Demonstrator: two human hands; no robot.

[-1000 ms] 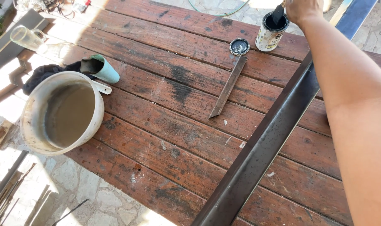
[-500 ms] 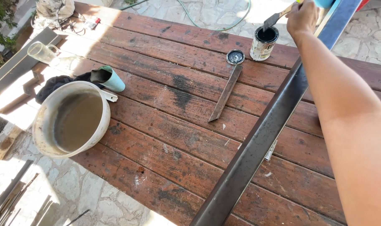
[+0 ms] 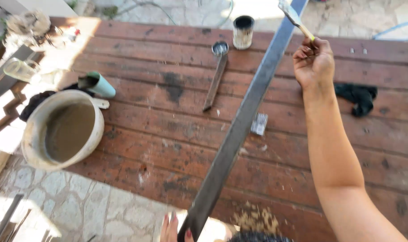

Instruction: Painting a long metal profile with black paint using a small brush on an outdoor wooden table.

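Note:
My right hand [image 3: 313, 62] grips the handle of a paintbrush [image 3: 294, 18], whose bristles rest on the far part of a long dark metal bar [image 3: 244, 123]. The bar runs diagonally across a worn red wooden table [image 3: 177, 134] toward me. My left hand [image 3: 170, 228] shows only its fingertips at the bottom edge, against the bar's near end. A small paint can [image 3: 243, 32] with dark paint stands at the table's far side, left of the bar. Its round lid [image 3: 220, 48] lies beside it on the end of a rusty metal strip [image 3: 214, 83].
A large white bucket [image 3: 63, 130] sits on the table's left edge, with a teal cup [image 3: 98, 85] lying behind it. A black cloth [image 3: 357, 97] lies right of my arm. A small grey block [image 3: 259, 124] lies beside the bar. Stone paving surrounds the table.
My right hand has lifted the brush away from the paint can and carried it right, onto the bar. The view has shifted, and my left hand now shows at the bar's near end.

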